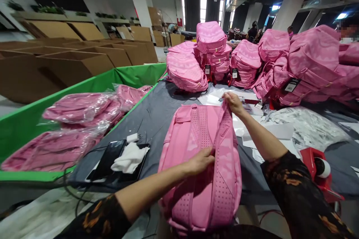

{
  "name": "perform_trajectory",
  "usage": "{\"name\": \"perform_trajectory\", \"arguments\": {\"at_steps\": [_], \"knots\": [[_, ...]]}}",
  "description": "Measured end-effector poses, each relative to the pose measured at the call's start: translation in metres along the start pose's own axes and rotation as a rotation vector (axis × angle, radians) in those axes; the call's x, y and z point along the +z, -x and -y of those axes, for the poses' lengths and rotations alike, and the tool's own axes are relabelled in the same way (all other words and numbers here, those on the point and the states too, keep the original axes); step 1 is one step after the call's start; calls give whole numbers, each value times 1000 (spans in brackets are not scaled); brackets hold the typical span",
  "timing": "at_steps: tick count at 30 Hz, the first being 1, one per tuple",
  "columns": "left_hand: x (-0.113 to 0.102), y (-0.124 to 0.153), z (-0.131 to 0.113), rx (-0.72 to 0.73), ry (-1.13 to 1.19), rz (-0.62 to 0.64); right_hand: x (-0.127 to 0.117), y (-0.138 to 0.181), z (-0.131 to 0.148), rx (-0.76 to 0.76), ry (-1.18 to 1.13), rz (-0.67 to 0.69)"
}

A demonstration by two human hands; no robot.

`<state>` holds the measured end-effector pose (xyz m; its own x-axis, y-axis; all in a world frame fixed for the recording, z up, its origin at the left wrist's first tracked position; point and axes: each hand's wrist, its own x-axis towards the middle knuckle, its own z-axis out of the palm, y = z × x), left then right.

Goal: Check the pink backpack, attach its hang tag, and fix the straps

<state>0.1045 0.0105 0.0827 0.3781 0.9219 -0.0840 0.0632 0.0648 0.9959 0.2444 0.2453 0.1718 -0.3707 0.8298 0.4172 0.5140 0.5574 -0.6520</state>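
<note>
Tags [291,84] hang black on the stacked pink backpacks [244,61], their print too small to read. Left hand [200,160] pinches a shoulder strap [223,134] of the pink backpack [202,179] lying back-up on the grey table [157,112]; right hand [233,103], arm outstretched, grips the strap's top end.

one backpack [200,168] under two hands [200,160] [232,102]; one tape dispenser [319,170] (red); one tablet [112,160].

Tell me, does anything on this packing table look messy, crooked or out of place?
Mostly orderly. The left hand and right hand hold a strap of the pink backpack, which lies flat. One oddity: a white cloth lies crumpled on the dark tablet. Loose papers lie scattered beside the backpack.
</note>
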Motion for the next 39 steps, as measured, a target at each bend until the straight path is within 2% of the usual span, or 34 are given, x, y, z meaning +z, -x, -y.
{"name": "perform_trajectory", "arguments": {"at_steps": [3,5,7,9,11,13,14,16,17,18,20,22,25,27,30,34,39], "knots": [[24,35,-2,-275,405,-52,44,-17,18,140,209,128],[34,53,-6,-377,487,-64,64,-21,28,221,370,184],[37,69,-15,-400,390,4,74,-19,31,242,510,235],[27,82,-29,-387,197,113,75,-16,26,185,602,301],[3,86,-44,-365,-78,159,70,-14,15,66,595,388],[-36,76,-55,-316,-345,22,62,-12,0,-44,509,419],[-61,65,-57,-269,-488,-124,58,-10,-8,-72,468,398],[-112,29,-54,-208,-620,-365,55,-5,-22,-57,435,322],[-137,8,-50,-148,-750,-550,56,-1,-27,-34,443,291],[-158,-16,-45,-142,-850,-677,60,2,-32,-17,460,275],[-189,-60,-34,-233,-926,-762,71,10,-37,-19,491,274],[-200,-92,-23,-259,-934,-743,82,15,-42,-68,501,272],[-193,-111,-9,-105,-948,-693,92,20,-49,-160,453,221],[-183,-105,-1,22,-964,-677,95,25,-53,-209,402,180],[-169,-87,9,150,-992,-719,99,40,-53,-225,356,137],[-147,-64,19,175,-1063,-765,105,71,-47,-189,343,62],[-118,-36,44,174,-1142,-731,101,109,-55,-235,315,104]]}}
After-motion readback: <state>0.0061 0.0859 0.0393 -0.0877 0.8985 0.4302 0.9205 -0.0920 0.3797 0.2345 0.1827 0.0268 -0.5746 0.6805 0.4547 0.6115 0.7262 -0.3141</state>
